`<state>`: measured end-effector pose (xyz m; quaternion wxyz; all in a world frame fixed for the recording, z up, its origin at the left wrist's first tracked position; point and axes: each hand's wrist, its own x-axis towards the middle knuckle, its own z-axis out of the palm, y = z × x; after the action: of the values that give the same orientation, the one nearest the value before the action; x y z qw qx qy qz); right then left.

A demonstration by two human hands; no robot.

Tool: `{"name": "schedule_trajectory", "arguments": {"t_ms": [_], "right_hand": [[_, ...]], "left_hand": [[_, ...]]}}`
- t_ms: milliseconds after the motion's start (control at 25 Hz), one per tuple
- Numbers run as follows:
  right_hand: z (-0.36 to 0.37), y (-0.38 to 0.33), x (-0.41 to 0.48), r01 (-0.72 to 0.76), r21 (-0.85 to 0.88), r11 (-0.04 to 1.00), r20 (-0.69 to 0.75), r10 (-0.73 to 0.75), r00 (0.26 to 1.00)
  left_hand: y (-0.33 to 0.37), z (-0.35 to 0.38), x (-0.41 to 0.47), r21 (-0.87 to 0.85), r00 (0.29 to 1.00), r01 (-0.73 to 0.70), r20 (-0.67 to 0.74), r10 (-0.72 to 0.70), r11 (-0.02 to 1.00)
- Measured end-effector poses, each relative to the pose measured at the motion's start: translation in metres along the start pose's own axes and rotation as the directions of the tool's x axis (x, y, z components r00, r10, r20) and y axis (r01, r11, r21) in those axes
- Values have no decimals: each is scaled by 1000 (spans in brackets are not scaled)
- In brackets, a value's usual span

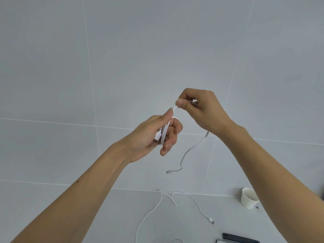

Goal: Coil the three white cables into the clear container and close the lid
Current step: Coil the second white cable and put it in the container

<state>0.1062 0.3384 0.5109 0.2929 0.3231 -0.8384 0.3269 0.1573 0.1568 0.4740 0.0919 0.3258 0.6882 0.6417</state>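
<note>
We've got the white cable point(188, 151) looped around our left hand point(154, 135), fingers curled on it, while our right hand point(199, 109) pinches it just above.

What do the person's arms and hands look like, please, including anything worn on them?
The left hand and right hand are bare, with no gloves, rings or watch. No sleeve shows on either forearm. The left forearm bears one small dark mark.
</note>
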Motion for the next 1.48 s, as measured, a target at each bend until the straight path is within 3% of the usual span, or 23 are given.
{"name": "schedule_trajectory", "arguments": {"t_ms": [160, 360, 720, 1000, 1120, 1360, 1480], "right_hand": [[19, 4, -9, -10, 26, 1000, 25, 9, 1000], [46, 11, -28, -38, 82, 996, 175, 23, 984], [46, 1, -46, -125, 115, 985, 275, 89, 957], [37, 4, -55, -108, 52, 993, 319, 86, 944], [32, -2, -56, -78, 31, 996, 334, 63, 941], [12, -16, -45, -27, 22, 999, 257, 21, 966], [2, -23, -32, 8, 19, 1000, 194, -12, 981]], "left_hand": [[4, 1, 0, -182, 995, -88, -62, 78, 979], [1, -2, 9, -345, 977, -208, -121, 176, 915], [-6, -12, 16, -381, 968, -217, -204, 148, 899], [-11, -16, 24, -240, 920, -230, -370, 131, 943], [-16, -18, 28, -110, 898, -171, -427, 108, 979], [-19, -15, 25, 139, 916, 64, -401, -3, 988], [-20, -12, 21, 209, 954, 107, -296, -41, 972]]}}
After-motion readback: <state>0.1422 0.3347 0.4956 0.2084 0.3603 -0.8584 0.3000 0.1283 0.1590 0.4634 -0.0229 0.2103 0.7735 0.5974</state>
